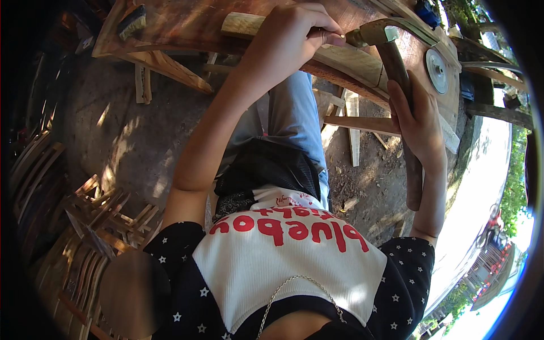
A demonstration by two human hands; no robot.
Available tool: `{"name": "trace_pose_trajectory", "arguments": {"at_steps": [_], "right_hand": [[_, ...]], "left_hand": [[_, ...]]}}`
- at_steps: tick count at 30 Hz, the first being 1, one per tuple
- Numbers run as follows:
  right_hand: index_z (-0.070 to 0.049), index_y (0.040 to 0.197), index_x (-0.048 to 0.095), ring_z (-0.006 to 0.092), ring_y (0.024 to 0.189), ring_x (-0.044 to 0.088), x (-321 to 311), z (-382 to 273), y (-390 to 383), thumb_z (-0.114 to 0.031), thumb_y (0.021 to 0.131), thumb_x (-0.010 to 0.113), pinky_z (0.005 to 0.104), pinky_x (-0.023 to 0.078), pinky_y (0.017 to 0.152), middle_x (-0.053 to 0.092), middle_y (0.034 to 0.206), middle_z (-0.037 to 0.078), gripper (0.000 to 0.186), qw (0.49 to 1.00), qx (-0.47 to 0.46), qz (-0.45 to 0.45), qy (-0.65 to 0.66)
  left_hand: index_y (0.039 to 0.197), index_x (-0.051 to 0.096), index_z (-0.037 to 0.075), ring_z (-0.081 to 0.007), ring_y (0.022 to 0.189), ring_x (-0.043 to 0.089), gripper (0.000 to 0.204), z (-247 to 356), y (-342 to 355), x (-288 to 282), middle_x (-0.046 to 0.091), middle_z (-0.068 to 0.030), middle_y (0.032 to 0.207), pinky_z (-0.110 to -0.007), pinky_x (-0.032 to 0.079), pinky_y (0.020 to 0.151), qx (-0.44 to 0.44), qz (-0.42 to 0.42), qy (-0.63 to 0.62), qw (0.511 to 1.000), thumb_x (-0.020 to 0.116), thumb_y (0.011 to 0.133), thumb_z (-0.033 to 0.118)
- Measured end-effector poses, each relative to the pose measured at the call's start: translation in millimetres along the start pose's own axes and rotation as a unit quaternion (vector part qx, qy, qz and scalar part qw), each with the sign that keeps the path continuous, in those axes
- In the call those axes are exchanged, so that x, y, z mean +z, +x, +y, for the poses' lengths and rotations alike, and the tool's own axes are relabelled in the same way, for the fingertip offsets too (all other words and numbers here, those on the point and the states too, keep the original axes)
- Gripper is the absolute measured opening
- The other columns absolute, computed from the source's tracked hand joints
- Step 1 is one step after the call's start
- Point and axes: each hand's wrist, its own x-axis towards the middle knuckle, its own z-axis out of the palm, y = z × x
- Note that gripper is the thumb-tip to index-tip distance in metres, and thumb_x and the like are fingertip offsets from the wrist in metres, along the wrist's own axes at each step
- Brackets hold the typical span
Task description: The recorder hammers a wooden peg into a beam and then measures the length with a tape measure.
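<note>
My right hand point(416, 119) grips the long wooden handle of a hammer point(399, 68), whose metal head point(371, 34) is up by my left fingertips. My left hand point(300, 37) is closed in a pinch over a wooden plank point(241, 24) along the edge of a reddish wooden workbench point(181, 20); what is between the fingertips is too small to make out for certain. The plank runs on to the right, beneath the hammer head.
A brush point(131, 22) lies at the bench's left; a metal disc point(436, 71) and a blue object point(426, 12) sit at the right. Wooden braces point(351, 124) show below. Slatted wooden furniture point(102, 218) stands at lower left on the dirt floor.
</note>
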Motion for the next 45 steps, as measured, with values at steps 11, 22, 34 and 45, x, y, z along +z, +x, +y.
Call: {"name": "trace_pose_trajectory", "arguments": {"at_steps": [11, 22, 34, 45], "right_hand": [[0.003, 0.092, 0.055, 0.0294, 0.056, 0.055, -15.7, -21.6, -5.0, -0.016, 0.095, 0.058, 0.0387, 0.040, 0.055, 0.056, 0.062, 0.016, 0.020, 0.998, 0.047, -0.012, 0.041], [0.003, 0.093, 0.053, 0.0296, 0.052, 0.055, -20.3, -38.1, -15.2, -0.012, 0.093, 0.059, 0.0390, 0.039, 0.051, 0.055, 0.061, 0.015, 0.016, 0.999, -0.025, 0.008, 0.019], [0.001, 0.088, 0.052, 0.0284, 0.051, 0.052, -22.0, -35.9, -11.1, -0.014, 0.094, 0.058, 0.0398, 0.039, 0.052, 0.051, 0.060, 0.014, 0.017, 0.997, -0.072, -0.003, -0.042], [0.002, 0.090, 0.052, 0.0376, 0.054, 0.054, -21.6, -46.2, -13.4, -0.012, 0.092, 0.059, 0.0425, 0.040, 0.053, 0.053, 0.059, 0.018, 0.016, 0.998, -0.003, 0.053, 0.028]], "left_hand": [[0.088, 0.068, -0.006, -0.0255, 0.083, 0.066, 0.014, 3.5, -3.0, -1.9, 0.066, -0.0138, 0.087, -0.032, 0.052, 0.074, -0.032, -0.023, 0.019, 0.999, 0.070, 0.074, -0.009], [0.087, 0.068, -0.005, -0.0272, 0.086, 0.065, 0.017, 6.4, -1.5, -0.9, 0.066, -0.0140, 0.088, -0.033, 0.051, 0.076, -0.047, -0.020, 0.015, 0.999, 0.070, 0.071, -0.012], [0.087, 0.068, -0.004, -0.0276, 0.083, 0.066, 0.017, -0.5, -4.3, 0.7, 0.065, -0.0140, 0.086, -0.033, 0.051, 0.074, -0.009, -0.005, 0.034, 0.999, 0.072, 0.071, -0.009], [0.088, 0.066, -0.006, -0.0294, 0.087, 0.065, 0.020, 1.0, -4.3, -0.5, 0.064, -0.0157, 0.087, -0.034, 0.051, 0.076, -0.015, -0.001, 0.022, 1.000, 0.071, 0.069, -0.012]]}}
